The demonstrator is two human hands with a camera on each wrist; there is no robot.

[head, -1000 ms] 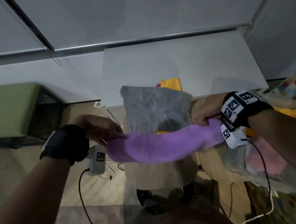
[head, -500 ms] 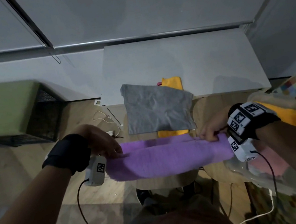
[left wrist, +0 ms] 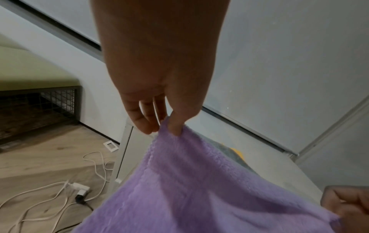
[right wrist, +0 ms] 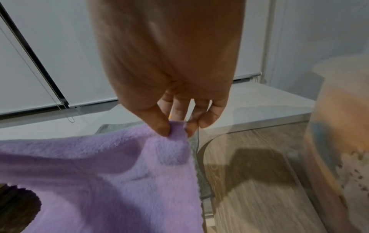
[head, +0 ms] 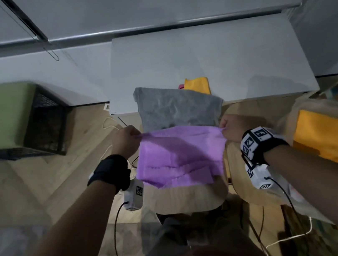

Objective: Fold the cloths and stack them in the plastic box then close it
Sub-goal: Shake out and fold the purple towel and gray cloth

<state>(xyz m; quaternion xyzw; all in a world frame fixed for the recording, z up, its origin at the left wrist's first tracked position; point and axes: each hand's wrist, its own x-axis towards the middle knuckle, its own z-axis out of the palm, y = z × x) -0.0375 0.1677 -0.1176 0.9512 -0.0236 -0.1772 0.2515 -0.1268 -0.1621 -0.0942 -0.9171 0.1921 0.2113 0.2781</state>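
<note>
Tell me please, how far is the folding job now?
Done: an orange cloth seems to lie in the box. In hand: both hands, left hand and right hand, pinch the purple cloth. Left: the grey cloth, another orange one beneath, closing.

Black wristbands (head: 110, 171), tagged white cameras (head: 258, 177)

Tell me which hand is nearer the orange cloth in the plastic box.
Right. The right hand pinches the purple cloth at its right corner, beside the plastic box holding the orange cloth. The left hand pinches the opposite corner, farther away.
</note>
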